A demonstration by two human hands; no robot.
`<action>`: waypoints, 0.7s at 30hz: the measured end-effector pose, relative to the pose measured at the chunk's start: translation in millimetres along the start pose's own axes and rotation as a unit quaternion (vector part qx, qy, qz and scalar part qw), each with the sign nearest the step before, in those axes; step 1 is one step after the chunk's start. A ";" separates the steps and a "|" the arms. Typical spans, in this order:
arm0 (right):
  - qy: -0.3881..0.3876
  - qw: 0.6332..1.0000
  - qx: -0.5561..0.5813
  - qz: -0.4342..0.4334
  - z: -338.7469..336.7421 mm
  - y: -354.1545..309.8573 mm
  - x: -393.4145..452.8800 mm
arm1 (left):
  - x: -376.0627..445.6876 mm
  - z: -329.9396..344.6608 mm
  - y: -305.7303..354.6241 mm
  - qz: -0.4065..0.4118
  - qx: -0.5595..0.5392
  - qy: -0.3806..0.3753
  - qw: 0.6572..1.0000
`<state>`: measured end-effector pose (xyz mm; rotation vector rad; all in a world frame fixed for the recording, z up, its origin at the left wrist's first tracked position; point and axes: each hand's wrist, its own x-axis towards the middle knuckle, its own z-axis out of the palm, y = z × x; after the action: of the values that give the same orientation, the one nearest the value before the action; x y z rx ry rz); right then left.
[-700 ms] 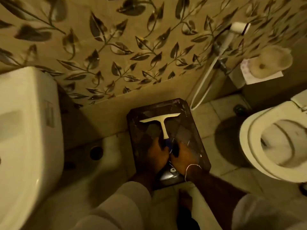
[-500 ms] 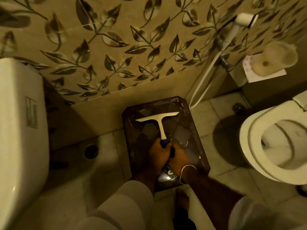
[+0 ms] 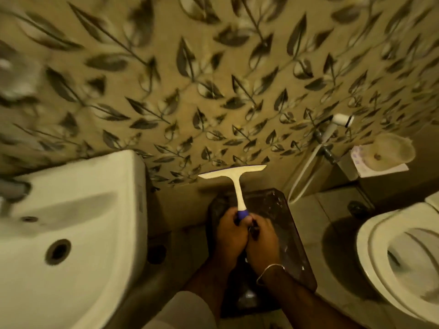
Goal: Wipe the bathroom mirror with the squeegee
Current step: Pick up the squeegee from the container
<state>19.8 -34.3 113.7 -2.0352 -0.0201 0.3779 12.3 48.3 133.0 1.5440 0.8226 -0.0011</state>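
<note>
A cream T-shaped squeegee (image 3: 234,175) with a blue grip is held upright, its blade level in front of the leaf-patterned wall. My left hand (image 3: 229,235) and my right hand (image 3: 262,241) both grip its blue handle end, pressed together. Below them a dark mirror (image 3: 292,233) lies flat on the floor by the wall, partly hidden by my hands and forearms. The squeegee blade is off the mirror.
A white washbasin (image 3: 71,224) fills the left side. At the right stands a white toilet (image 3: 399,255). A bidet sprayer with hose (image 3: 332,129) and a toilet paper roll (image 3: 392,151) hang on the wall at the right. A floor drain (image 3: 155,254) sits beside the basin.
The squeegee has been lifted off the mirror and now stands in the air with both hands on its handle. The view has risen, bringing the washbasin's top into sight.
</note>
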 end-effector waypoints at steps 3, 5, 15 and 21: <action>0.040 0.995 0.075 -0.061 -2.9 -65.7 -16.8 | -22.8 -32.7 61.6 0.058 -0.013 0.006 0.998; 0.059 0.986 0.121 -0.100 -5.0 -113.8 -28.1 | -41.1 -56.3 106.3 0.092 -0.035 0.003 0.995; 0.073 0.911 0.200 -0.352 -2.9 -352.8 -88.6 | -140.0 -197.4 290.1 0.326 -0.072 0.088 0.938; 0.085 0.857 0.232 -0.453 17.0 -464.7 -129.9 | -187.1 -278.7 360.4 0.427 -0.077 0.150 0.889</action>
<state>-40.3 180.1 542.0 -1.3685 -0.6903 -0.3705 -78.5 229.0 582.1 1.6604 0.2996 0.9452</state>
